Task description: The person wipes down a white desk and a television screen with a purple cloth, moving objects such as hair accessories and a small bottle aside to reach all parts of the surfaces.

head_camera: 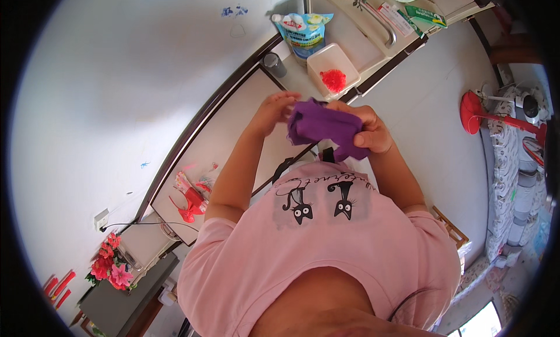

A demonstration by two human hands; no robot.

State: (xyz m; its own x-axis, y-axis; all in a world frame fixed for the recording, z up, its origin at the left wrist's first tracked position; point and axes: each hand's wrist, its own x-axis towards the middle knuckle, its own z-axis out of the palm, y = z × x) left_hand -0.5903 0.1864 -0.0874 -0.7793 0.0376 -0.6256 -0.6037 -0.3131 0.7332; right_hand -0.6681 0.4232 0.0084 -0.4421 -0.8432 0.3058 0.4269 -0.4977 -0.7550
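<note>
A bunched piece of purple cloth (326,125) is held up in front of my chest. My right hand (374,129) grips its right end, the thumb in front and the fingers behind. One end of the cloth hangs down below that thumb. At the cloth's left edge is my left hand (278,109), its fingers apart and slightly blurred. Whether those fingertips touch the cloth I cannot tell. Beyond my hands, a white plastic tub (334,63) stands on the tabletop with a red mesh-like bundle (334,80) in it.
Behind the tub are a blue refill pouch (304,35) and a dark grey cup (274,65). Small boxes (411,20) lie farther right. Red ribbon items (190,201) rest on the tabletop at left, near a cable (148,223). A red fan (471,112) stands at far right.
</note>
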